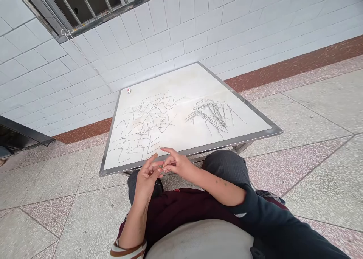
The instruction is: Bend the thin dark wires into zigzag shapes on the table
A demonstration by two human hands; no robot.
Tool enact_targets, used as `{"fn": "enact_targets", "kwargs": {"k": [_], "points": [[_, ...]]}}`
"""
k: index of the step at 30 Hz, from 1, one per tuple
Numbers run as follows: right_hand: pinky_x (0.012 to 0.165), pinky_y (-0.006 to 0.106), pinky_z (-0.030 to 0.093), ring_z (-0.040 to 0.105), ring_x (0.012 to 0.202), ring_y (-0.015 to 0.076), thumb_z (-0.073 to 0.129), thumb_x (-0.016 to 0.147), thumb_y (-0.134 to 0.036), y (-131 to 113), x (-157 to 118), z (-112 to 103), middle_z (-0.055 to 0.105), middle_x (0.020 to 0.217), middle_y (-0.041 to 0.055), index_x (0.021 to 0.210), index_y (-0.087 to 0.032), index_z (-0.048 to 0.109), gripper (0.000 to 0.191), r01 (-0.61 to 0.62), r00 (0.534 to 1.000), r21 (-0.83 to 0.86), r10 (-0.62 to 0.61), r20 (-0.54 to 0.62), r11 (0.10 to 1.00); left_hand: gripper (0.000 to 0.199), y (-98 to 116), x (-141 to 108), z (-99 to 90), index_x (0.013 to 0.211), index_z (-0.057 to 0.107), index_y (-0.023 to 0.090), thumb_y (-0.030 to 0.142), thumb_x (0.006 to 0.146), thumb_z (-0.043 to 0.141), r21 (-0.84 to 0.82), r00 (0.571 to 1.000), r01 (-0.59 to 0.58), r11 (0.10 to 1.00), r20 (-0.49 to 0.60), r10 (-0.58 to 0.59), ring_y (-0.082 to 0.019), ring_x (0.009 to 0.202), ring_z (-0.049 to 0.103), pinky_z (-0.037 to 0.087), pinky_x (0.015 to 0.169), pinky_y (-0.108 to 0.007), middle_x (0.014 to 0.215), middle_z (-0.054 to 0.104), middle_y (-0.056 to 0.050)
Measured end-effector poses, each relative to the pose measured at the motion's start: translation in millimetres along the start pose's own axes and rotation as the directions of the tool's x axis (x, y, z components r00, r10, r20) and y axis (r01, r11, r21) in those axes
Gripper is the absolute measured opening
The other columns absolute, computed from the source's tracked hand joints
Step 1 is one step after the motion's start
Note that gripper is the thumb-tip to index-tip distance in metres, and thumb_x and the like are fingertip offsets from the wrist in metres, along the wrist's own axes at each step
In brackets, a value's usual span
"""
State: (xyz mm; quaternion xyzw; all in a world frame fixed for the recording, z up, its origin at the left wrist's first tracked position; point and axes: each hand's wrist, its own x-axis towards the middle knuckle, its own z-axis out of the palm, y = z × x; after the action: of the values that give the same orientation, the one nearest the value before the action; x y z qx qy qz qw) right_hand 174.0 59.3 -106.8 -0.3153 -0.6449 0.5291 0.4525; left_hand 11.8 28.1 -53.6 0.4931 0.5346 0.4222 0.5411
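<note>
My left hand [147, 179] and my right hand [179, 164] meet just off the near edge of the table, above my lap. Both pinch a thin wire [165, 183] between thumb and finger; a fine curve of it hangs below the fingertips, and the rest is hidden by the fingers. Beyond my left hand, bent zigzag wires [147, 126] lie spread over the left half of the tabletop. On the right half is a loose pile of thin dark wires [214, 113], straighter and gently curved, with several ends sticking out.
The white table [176, 83] has a grey metal rim and stands against a white tiled wall [181, 32]. A small white and red object [129, 90] sits in its far left corner. A barred window [87, 5] is at upper left. My knees [227, 166] are at the near edge.
</note>
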Motion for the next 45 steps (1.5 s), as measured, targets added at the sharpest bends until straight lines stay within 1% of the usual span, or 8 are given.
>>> {"fn": "enact_targets", "kwargs": {"k": [8,12,23,30,33,36,41,45], "points": [[0.083,0.033,0.048,0.066,0.083,0.0148,0.056,0.082,-0.018,-5.9,-2.5,-0.6,0.07,0.09,-0.0007,0.137,-0.031,0.03,0.063,-0.008,1.0,-0.023,0.008,0.019,1.0,0.062,2.5,1.1,-3.7,0.126,0.053,0.019,0.031,0.068,0.073,-0.045,0.993,0.112,0.993,0.029,-0.111,-0.017,0.076,0.065,0.05,0.061,-0.025,0.102,0.07,-0.01],[0.074,0.03,0.051,0.065,0.076,0.0125,0.057,0.081,-0.016,-5.7,-2.0,-1.3,0.065,0.105,0.0032,0.139,-0.031,0.026,0.068,0.037,0.999,-0.059,-0.036,0.009,0.998,0.06,2.0,1.3,-4.1,0.124,0.055,0.018,0.03,0.068,0.074,-0.084,0.984,0.173,0.981,0.059,-0.169,-0.015,0.072,0.063,0.048,0.06,-0.024,0.097,0.071,-0.009],[0.072,0.029,0.054,0.065,0.065,0.0079,0.063,0.075,-0.014,0.5,-0.5,1.7,0.055,0.106,0.0016,0.136,-0.032,0.028,0.073,-0.019,1.0,0.046,0.02,-0.011,0.999,0.051,-4.4,4.5,-6.0,0.119,0.058,0.02,0.023,0.07,0.072,-0.069,0.993,0.109,0.992,0.063,-0.104,-0.011,0.072,0.059,0.043,0.06,-0.02,0.087,0.069,-0.003],[0.068,0.028,0.053,0.063,0.07,0.0108,0.065,0.075,-0.022,8.9,0.6,7.2,0.057,0.091,-0.0005,0.11,-0.023,0.051,0.037,-0.091,0.994,0.124,0.098,-0.054,0.988,0.056,-8.8,5.6,1.6,0.118,0.057,0.016,0.023,0.065,0.076,-0.152,0.991,0.12,0.981,-0.049,-0.128,-0.013,0.07,0.062,0.045,0.059,-0.021,0.077,0.068,-0.002],[0.072,0.029,0.052,0.062,0.077,0.0128,0.064,0.078,-0.027,6.9,-0.7,11.5,0.058,0.089,0.0014,0.103,-0.02,0.056,0.027,-0.083,0.99,0.06,0.089,-0.107,0.995,0.058,-13.5,6.3,7.0,0.116,0.057,0.014,0.022,0.062,0.077,-0.244,0.982,0.088,0.966,-0.142,-0.125,-0.012,0.068,0.062,0.048,0.063,-0.024,0.075,0.068,-0.002],[0.069,0.029,0.052,0.059,0.073,0.0121,0.067,0.076,-0.031,3.1,-3.9,15.7,0.057,0.093,0.0028,0.107,-0.02,0.055,0.035,-0.064,0.991,-0.083,0.054,-0.122,0.995,0.056,-16.9,7.8,8.0,0.113,0.058,0.014,0.018,0.06,0.078,-0.35,0.968,0.042,0.936,-0.218,-0.125,-0.011,0.065,0.062,0.049,0.065,-0.024,0.073,0.067,0.0],[0.067,0.03,0.05,0.054,0.073,0.0147,0.075,0.068,-0.04,2.3,-8.0,18.6,0.057,0.091,0.0032,0.118,-0.022,0.052,0.057,0.054,0.998,-0.369,-0.063,-0.013,0.928,0.048,-16.9,10.2,3.2,0.11,0.059,0.014,0.01,0.064,0.074,-0.468,0.935,-0.062,0.882,-0.336,-0.112,-0.008,0.068,0.062,0.051,0.07,-0.022,0.076,0.066,-0.001],[0.067,0.029,0.049,0.054,0.068,0.0141,0.072,0.073,-0.037,5.6,-8.3,18.6,0.058,0.084,0.0022,0.112,-0.02,0.057,0.045,0.092,0.996,-0.466,-0.074,0.056,0.88,0.042,-15.8,10.6,1.5,0.108,0.061,0.014,0.006,0.068,0.07,-0.501,0.921,-0.097,0.86,-0.373,-0.114,-0.01,0.076,0.063,0.052,0.073,-0.023,0.08,0.066,-0.002]]}}
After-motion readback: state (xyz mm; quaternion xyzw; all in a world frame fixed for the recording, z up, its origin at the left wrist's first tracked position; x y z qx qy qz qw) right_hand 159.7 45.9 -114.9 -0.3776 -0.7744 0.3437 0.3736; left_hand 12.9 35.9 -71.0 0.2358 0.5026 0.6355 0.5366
